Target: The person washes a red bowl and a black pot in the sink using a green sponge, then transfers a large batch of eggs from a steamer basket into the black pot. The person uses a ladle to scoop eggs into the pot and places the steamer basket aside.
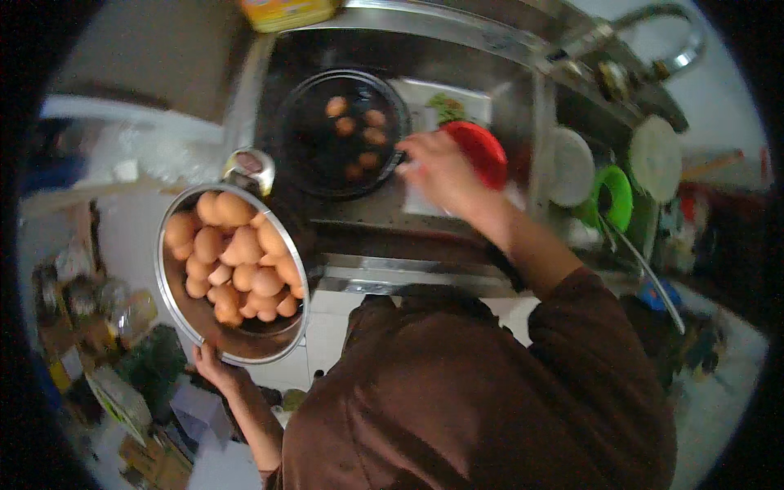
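My left hand (pixel 212 367) grips the lower rim of a round stainless steel bowl (pixel 288 349), tilted and heaped with brown eggs (pixel 245 245). In the sink (pixel 511 110) sits a round dark basin (pixel 294 184) with several brown eggs (pixel 345 126) lying apart in it, apparently under water. My right hand (pixel 435 165) is over the sink, its fingertips at the basin's right rim. Blur hides whether the fingers touch the rim or hold anything. A red bowl (pixel 481 150) is just behind that hand, partly covered by it.
A pale tray (pixel 478 92) with green scraps (pixel 447 109) lies in the sink. The metal faucet (pixel 683 58) arches at the upper right. Right of the sink are a pale round dish (pixel 569 165) and a green ring-shaped item (pixel 614 196). A yellow container (pixel 288 13) stands at the far edge.
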Action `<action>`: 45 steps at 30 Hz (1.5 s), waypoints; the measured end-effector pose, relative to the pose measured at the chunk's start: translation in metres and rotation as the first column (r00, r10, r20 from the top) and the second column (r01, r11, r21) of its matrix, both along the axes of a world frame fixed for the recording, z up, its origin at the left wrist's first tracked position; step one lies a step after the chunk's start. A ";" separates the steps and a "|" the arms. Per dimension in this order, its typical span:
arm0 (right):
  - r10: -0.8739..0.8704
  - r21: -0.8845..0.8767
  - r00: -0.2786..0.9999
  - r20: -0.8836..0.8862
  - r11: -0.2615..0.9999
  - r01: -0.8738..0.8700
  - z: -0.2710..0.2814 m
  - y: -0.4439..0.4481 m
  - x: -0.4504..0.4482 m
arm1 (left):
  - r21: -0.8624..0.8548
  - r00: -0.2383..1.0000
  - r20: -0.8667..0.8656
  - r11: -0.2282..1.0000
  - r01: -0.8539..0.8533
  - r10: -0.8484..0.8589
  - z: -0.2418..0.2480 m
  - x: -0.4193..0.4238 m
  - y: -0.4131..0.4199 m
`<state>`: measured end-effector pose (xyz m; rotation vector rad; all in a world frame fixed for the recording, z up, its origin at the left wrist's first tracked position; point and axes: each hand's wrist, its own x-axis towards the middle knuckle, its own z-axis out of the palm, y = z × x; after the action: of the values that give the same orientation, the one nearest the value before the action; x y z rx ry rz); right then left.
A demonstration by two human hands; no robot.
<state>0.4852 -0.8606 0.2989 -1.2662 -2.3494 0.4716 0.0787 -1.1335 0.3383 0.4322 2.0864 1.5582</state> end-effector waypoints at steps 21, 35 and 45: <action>-0.784 0.354 0.287 0.550 0.530 0.770 -0.021 -0.164 0.428 | 0.076 0.981 0.160 0.992 0.100 -0.111 -0.023 -0.042 -0.005; -0.515 0.011 0.311 0.799 0.530 0.848 -0.059 -0.147 0.540 | -0.009 0.971 -0.155 0.983 0.184 -0.184 -0.038 -0.058 -0.018; -0.142 -0.131 0.219 0.965 0.462 0.877 -0.025 -0.158 0.599 | -0.020 0.981 -0.091 0.985 0.169 -0.170 -0.015 -0.033 -0.011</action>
<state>1.0844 -1.0189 0.2738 -3.3648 -1.9637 0.4965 0.0460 -1.1443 0.3233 0.6718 2.0668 1.4504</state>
